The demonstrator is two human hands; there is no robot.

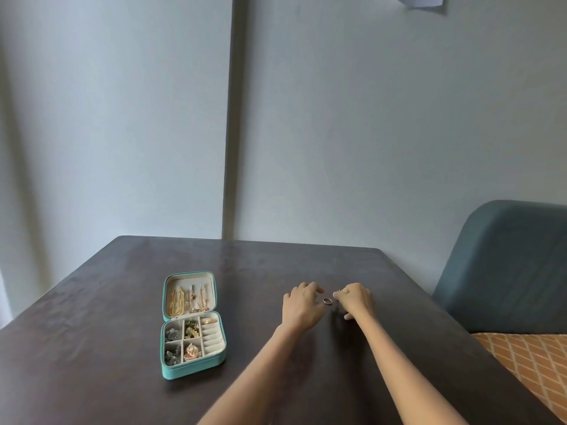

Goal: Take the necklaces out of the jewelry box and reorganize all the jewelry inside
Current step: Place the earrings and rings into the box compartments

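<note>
My forearms reach out over the dark surface [107, 302] toward a small ring [327, 300] lying flat on it, well to the right of the jewelry box [192, 371]. My left hand [302, 305] rests just left of the ring, fingers loosely curled and holding nothing. My right hand [354, 299] sits just right of the ring, fingertips pinched together, perhaps on something tiny; I cannot tell what, or if anything.

The box lies open, necklaces [188, 299] still hanging in its lid, earrings and a rose-gold piece [192, 352] in the compartments below.

The ring is smooth and flat on a hard top. If I nudge it carelessly, I expect it to skid or roll further right of the box, toward the edge and the chair [506, 265]. Working this far from the box also risks dropping small pieces when carrying them back.
</note>
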